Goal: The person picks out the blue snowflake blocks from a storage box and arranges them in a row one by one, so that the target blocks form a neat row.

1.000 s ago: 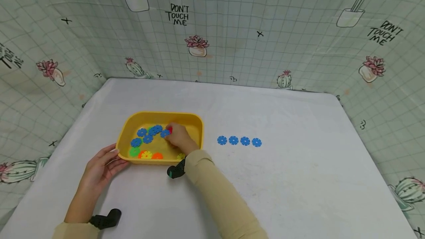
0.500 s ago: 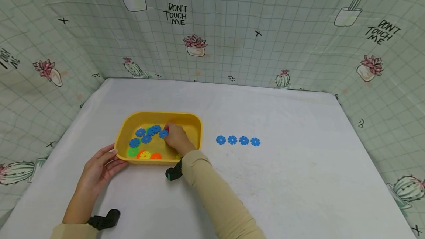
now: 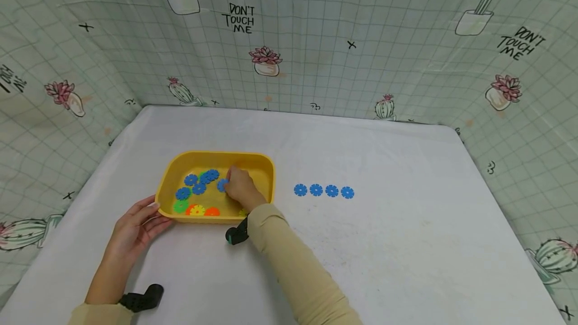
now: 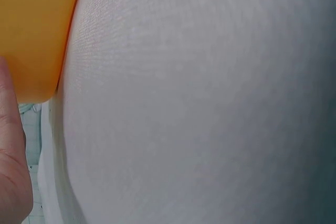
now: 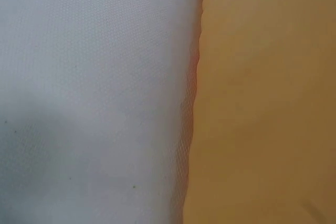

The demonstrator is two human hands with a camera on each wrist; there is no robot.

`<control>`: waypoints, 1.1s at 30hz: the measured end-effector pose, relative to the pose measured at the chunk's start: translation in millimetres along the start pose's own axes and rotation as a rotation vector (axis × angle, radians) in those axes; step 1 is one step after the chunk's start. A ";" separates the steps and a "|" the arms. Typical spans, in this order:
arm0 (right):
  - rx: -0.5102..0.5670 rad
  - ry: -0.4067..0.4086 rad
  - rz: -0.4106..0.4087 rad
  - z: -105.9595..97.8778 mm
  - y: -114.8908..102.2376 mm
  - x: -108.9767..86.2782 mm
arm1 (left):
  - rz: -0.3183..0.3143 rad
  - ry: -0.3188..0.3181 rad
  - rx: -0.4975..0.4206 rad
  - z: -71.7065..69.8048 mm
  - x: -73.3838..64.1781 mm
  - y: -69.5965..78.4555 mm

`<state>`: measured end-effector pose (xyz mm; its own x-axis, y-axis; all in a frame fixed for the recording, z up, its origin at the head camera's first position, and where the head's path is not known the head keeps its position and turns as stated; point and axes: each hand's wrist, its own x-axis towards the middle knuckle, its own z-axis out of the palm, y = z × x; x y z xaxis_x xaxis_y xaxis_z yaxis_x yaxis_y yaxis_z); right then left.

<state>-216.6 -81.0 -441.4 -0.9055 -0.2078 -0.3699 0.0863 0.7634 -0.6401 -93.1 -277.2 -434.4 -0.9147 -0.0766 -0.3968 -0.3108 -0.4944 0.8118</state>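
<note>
In the head view, a yellow tray (image 3: 259, 164) holds several notched plastic discs, among them blue discs (image 3: 199, 188), a green disc (image 3: 180, 206), a yellow disc (image 3: 197, 210) and an orange disc (image 3: 212, 212). My right hand (image 3: 242, 188) reaches into the tray, its curled fingers pinching the edge of a blue disc (image 3: 222, 185); its fingertips are partly hidden. My left hand (image 3: 135, 229) touches the tray's near left corner with fairly straight fingers. In the left wrist view, a finger (image 4: 8, 114) lies against the tray's wall (image 4: 39, 40). The right wrist view shows only the tray's outer wall (image 5: 262, 98) and white cloth.
Right of the tray, a row of several blue discs (image 3: 316, 190) lies flat on the white-covered table (image 3: 397, 245). A patterned cloth (image 3: 311, 54) hangs behind the table and along its sides. A black wrist mount (image 3: 144, 298) sits on the left wrist.
The blue disc at my right fingertips has shifted slightly toward me. A red piece that showed beside those fingers is now hidden. My left hand stays at the tray's corner.
</note>
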 end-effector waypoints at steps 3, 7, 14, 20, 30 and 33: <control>-0.021 -0.005 -0.003 -0.1 0.5 1.3 | -0.003 0.003 0.002 0.2 0.4 0.1; -0.030 -0.030 -0.007 -1.0 1.8 3.3 | -0.003 0.001 -0.004 0.8 0.2 0.1; -0.029 -0.109 -0.002 -5.9 3.0 2.1 | -0.002 -0.001 -0.008 1.2 0.0 0.2; -0.050 -0.136 -0.116 -13.4 0.1 -14.2 | -0.002 0.000 -0.012 1.1 0.1 0.5; 0.170 -0.050 -0.373 -44.1 7.5 -67.1 | 0.015 -0.017 -0.024 0.4 0.2 -0.7; 0.251 -0.039 -0.418 -53.3 17.6 -80.3 | 0.018 -0.024 -0.021 0.2 0.2 -1.0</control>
<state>-164.5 -18.2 -387.1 -0.8685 -0.4909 -0.0686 -0.1791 0.4397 -0.8801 -93.0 -276.6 -435.3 -0.9262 -0.0649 -0.3714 -0.2889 -0.5109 0.8096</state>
